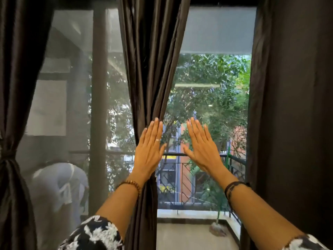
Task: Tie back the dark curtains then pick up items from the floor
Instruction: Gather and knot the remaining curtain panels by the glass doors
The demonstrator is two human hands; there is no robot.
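Observation:
Three dark brown curtains hang at a window. The middle curtain (151, 69) is gathered into a narrow column. My left hand (150, 150) lies flat against its right edge, fingers straight and pointing up. My right hand (200, 147) is raised beside it, fingers straight, in front of the open gap and touching nothing that I can see. The left curtain (12, 87) is tied back with a knot (8, 156) at waist height. The right curtain (292, 105) hangs loose and straight. No floor items are in view.
A mesh screen (81, 105) covers the left window pane, with white cloth (59, 184) hanging behind it. Through the gap I see a balcony railing (182, 170), trees and a mop (217, 230) on the balcony floor.

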